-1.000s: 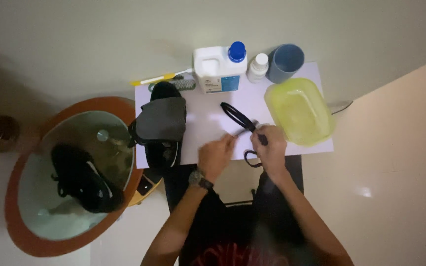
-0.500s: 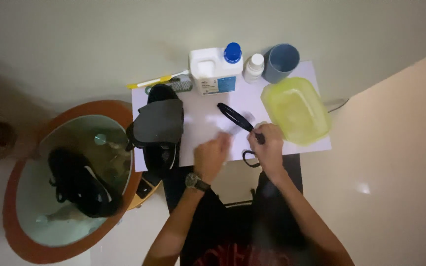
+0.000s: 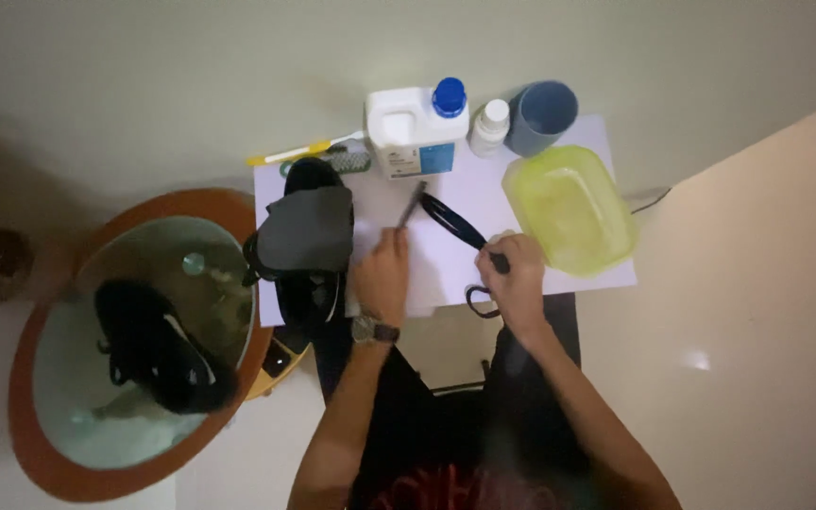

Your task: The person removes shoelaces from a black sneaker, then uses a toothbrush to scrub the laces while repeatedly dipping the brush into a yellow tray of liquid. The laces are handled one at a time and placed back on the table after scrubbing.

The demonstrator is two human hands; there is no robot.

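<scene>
since half a second back: left hand (image 3: 382, 274) lifted off the sheet and now pinching a thin dark stick-like tool (image 3: 412, 205), tip angled up toward the jug – earlier flat and empty-looking near the strap. right hand (image 3: 516, 276) hardly shifted, grip closed around the near end of a long black strap-like piece (image 3: 455, 223) lying diagonally on the white sheet (image 3: 446, 274); a black loop (image 3: 477, 300) showing just under that hand. wristwatch (image 3: 373, 331) on the left wrist. whole view slid a little, nothing else on the sheet moved.

packages by place – at the sheet's far edge, centre: white squarish plastic jug (image 3: 411, 132) with blue screw cap and a blue-and-white label on its front, print too small to tell. just right of it: small white bottle (image 3: 489, 127) with white cap, then a blue-grey cup (image 3: 540, 116), open mouth up. right side: yellow-green translucent tub (image 3: 569, 208), rounded rectangle, partly over the sheet's edge. left of the jug: yellow-and-white toothbrush (image 3: 299, 151) beside a small green brush (image 3: 347, 162).

left part of the sheet: black shoe (image 3: 309, 274) with a grey cloth (image 3: 306, 231) draped over it. further left on the floor: round orange-rimmed basin (image 3: 59, 472) of water with a second black shoe (image 3: 158, 345) inside.
</scene>
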